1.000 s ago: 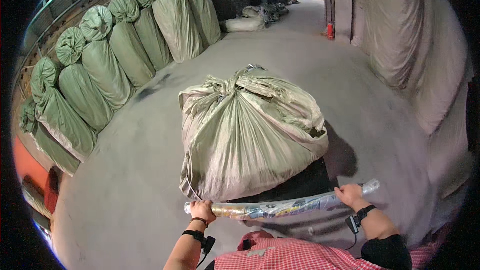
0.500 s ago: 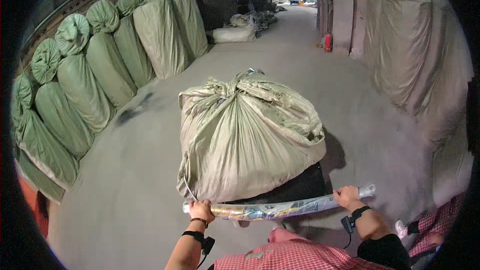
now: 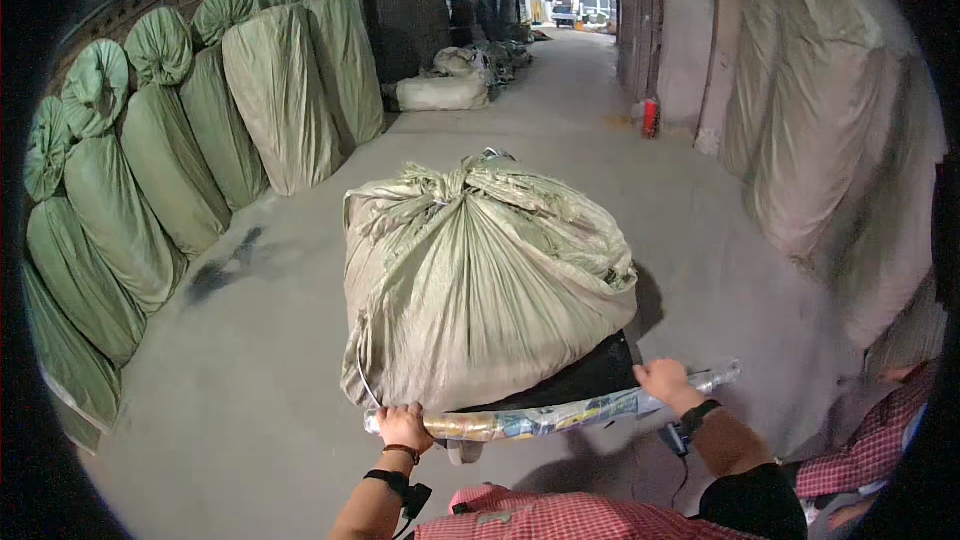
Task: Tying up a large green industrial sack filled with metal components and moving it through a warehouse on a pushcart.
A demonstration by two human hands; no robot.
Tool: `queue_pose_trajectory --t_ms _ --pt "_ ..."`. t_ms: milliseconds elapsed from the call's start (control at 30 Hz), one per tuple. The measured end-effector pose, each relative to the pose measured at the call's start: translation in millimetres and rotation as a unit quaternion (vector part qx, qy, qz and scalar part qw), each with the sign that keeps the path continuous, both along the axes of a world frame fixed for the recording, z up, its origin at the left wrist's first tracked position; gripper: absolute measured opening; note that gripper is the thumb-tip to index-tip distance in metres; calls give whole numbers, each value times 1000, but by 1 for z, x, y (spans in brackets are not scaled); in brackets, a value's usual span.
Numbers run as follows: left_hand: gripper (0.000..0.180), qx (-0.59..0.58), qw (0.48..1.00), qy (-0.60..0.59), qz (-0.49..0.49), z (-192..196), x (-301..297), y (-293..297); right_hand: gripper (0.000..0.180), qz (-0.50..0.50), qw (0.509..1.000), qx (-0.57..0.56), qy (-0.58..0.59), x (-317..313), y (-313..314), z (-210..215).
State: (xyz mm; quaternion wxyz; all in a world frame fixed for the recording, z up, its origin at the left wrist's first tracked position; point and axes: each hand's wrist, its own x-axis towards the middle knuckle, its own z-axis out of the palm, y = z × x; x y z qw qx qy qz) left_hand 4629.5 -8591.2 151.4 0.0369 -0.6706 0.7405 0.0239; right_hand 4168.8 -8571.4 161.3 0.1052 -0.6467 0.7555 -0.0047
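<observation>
A large pale-green woven sack [image 3: 490,290], gathered and knotted at its top, rests on a cart with a dark platform [image 3: 575,377] directly in front of me. The cart's push handle [image 3: 545,419] is a bar covered in clear plastic over a gold and printed coloured wrapping. Near the left end of the bar, my left hand [image 3: 404,427] has its fingers wrapped over it, just below the sack's lower left corner. Toward the other end, my right hand [image 3: 668,383] is closed around the bar; part of its grip is hidden from above.
Tall green sacks [image 3: 180,165] stand in a row along the left. Big covered bundles [image 3: 805,110] line the right wall. A red fire extinguisher [image 3: 650,119] stands by the passage, with a white bundle [image 3: 440,93] opposite. Someone in red checked clothing [image 3: 865,450] is at lower right.
The standing sacks at the left and the bundles at the right have shifted outward and nearer as the cart and I move forward. Both hands keep hold of the handle.
</observation>
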Motion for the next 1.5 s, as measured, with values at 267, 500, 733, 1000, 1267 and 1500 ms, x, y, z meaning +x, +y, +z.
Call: queue_pose_trajectory --t_ms 267,500,733,1000,1267,1500 --pt "39 81 995 -1 -56 0 24 2 30 187 977 -93 -40 177 16 -19" --pt "76 39 903 302 -302 -26 99 10 24 126 972 -194 32 208 31 -37" --pt "56 22 872 364 -326 -30 197 23 27 22 981 -192 27 223 29 -72" --pt "51 415 862 232 174 -153 465 132 43 20 973 159 -168 423 -32 0" --pt "41 434 886 -53 -156 -252 720 116 58 -46 946 301 -109 623 -97 -11" --pt "36 366 921 128 -33 -190 714 -134 73 -183 897 382 -127 632 -100 3"
